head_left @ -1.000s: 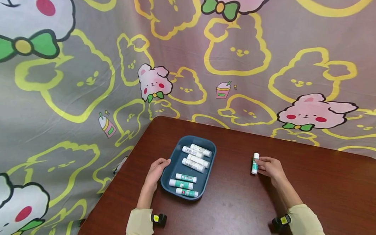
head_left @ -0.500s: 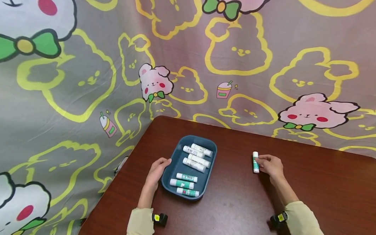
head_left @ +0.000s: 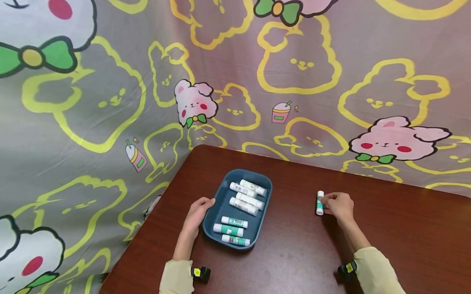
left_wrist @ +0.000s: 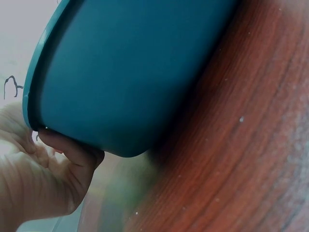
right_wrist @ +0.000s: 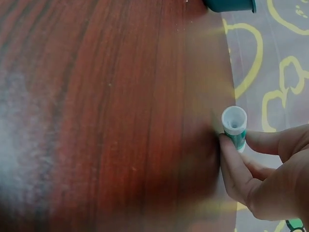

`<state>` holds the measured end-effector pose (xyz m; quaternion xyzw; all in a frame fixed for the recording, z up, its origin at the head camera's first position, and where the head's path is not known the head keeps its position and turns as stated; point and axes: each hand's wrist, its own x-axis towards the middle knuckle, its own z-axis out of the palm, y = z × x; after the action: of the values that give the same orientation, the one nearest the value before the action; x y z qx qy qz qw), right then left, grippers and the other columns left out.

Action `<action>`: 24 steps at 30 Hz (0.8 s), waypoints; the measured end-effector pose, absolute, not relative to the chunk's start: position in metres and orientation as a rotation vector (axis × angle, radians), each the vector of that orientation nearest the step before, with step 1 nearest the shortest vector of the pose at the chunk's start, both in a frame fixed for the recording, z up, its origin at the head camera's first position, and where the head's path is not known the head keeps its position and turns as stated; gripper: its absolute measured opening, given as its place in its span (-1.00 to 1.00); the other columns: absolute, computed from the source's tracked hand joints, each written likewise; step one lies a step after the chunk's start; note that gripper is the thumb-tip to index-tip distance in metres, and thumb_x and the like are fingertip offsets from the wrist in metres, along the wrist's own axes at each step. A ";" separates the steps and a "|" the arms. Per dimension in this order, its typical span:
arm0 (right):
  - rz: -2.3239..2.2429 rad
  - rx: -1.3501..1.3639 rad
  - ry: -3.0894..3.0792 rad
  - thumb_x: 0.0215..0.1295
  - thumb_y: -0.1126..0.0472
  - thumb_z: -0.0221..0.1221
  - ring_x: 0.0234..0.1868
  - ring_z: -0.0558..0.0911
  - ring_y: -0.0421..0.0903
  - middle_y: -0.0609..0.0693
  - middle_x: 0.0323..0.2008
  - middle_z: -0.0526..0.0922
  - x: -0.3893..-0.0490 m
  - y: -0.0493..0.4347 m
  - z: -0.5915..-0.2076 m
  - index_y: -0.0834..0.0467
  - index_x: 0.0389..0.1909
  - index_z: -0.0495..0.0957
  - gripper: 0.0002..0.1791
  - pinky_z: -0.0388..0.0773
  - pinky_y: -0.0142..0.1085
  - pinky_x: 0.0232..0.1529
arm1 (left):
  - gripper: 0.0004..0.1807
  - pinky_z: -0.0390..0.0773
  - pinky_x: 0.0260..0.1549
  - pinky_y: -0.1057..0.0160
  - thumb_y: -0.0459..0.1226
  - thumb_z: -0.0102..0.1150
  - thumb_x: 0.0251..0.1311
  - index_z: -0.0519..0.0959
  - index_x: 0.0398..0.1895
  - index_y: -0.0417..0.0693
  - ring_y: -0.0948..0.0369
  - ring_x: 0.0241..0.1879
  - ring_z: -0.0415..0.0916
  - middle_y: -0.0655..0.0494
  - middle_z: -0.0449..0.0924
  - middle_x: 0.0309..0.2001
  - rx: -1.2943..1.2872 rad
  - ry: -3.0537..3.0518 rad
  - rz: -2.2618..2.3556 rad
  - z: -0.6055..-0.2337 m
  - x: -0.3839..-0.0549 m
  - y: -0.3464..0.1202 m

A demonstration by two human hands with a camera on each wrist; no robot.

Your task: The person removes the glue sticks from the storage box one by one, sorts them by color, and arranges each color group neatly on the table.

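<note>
A dark blue plastic tray (head_left: 206,219) stands on the table's left part. Three green-and-white glue sticks (head_left: 228,229) lie crosswise in its near half, and several white sticks (head_left: 243,206) lie in the far half. My left hand (head_left: 193,216) grips the tray's left rim; in the left wrist view its fingers (left_wrist: 72,152) bend against the outer wall under the lip. To the right of the tray, my right hand (head_left: 339,206) pinches one green-and-white glue stick (head_left: 320,204) between thumb and fingers. The right wrist view shows that stick's hollow white end (right_wrist: 234,121).
The brown wooden table (head_left: 285,256) runs back to a printed curtain (head_left: 303,70), which also hangs along the left side. Bare tabletop lies between the tray and the right hand. Each wrist carries a small black camera (head_left: 201,274).
The glue stick in my right hand has shifted slightly away from me and turned a little. The left hand and the tray stay in place.
</note>
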<state>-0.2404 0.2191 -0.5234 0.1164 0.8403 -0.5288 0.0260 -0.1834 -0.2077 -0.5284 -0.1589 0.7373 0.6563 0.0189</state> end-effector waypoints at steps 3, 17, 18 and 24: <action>-1.585 0.333 2.625 0.35 0.41 0.27 -0.54 0.67 -0.23 0.22 -0.43 0.71 -0.242 0.220 -0.522 0.62 -0.10 0.59 -0.71 0.68 -0.24 -0.49 | -0.68 0.39 -0.22 0.16 -0.18 0.18 0.46 0.57 -0.31 -0.32 0.12 -0.33 0.44 0.02 0.50 -0.45 -0.488 2.290 2.047 -0.528 -0.183 -0.207; -1.479 0.310 2.619 0.44 0.27 0.19 -0.54 0.67 -0.18 0.15 -0.50 0.69 -0.242 0.219 -0.513 0.60 -0.01 0.54 -0.61 0.68 -0.20 -0.50 | -0.66 0.39 -0.23 0.16 -0.18 0.16 0.48 0.57 -0.27 -0.36 0.13 -0.32 0.45 0.00 0.54 -0.42 -0.471 2.275 2.058 -0.527 -0.184 -0.209; -1.438 0.326 2.644 0.46 0.23 0.18 -0.54 0.67 -0.17 0.14 -0.51 0.69 -0.242 0.219 -0.511 0.58 0.00 0.54 -0.59 0.68 -0.21 -0.50 | -0.67 0.39 -0.23 0.16 -0.18 0.17 0.48 0.57 -0.27 -0.35 0.13 -0.33 0.45 0.01 0.53 -0.43 -0.474 2.275 2.058 -0.527 -0.184 -0.209; -1.287 0.348 2.829 0.56 0.05 0.11 -0.52 0.68 -0.09 0.15 -0.48 0.71 -0.236 0.216 -0.502 0.48 -0.02 0.59 -0.52 0.59 -0.33 -0.53 | -0.68 0.38 -0.22 0.16 -0.18 0.17 0.46 0.57 -0.27 -0.33 0.12 -0.32 0.45 0.00 0.52 -0.42 -0.483 2.287 2.046 -0.527 -0.183 -0.208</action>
<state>-0.2362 0.2162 -0.5024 0.1114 0.9045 -0.4116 0.0068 -0.1832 -0.2076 -0.5273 -0.1556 0.7360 0.6586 0.0176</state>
